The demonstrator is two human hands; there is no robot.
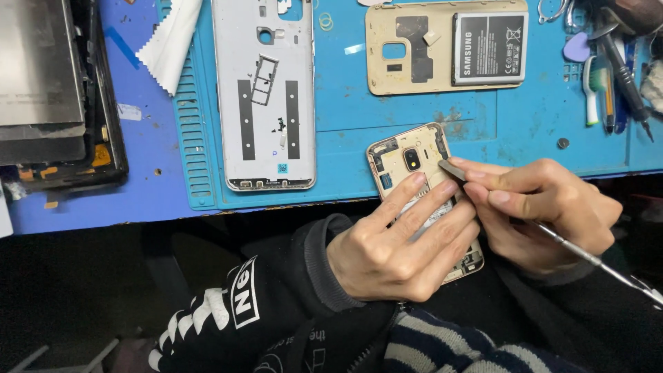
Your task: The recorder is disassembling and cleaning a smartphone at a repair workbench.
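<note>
Left hand palm-down, fingers clamped over gold phone at worktop near edge. Right hand pinches metal pry tool, tip on phone's upper right side.

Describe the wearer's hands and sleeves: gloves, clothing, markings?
Both hands are bare: no gloves, rings or watch in view. The left hand comes out of a black sleeve with a grey ribbed cuff and white printed lettering and stripe marks. The right hand has a dark sleeve with a greyish cuff. A navy-and-grey striped garment shows below.
</note>
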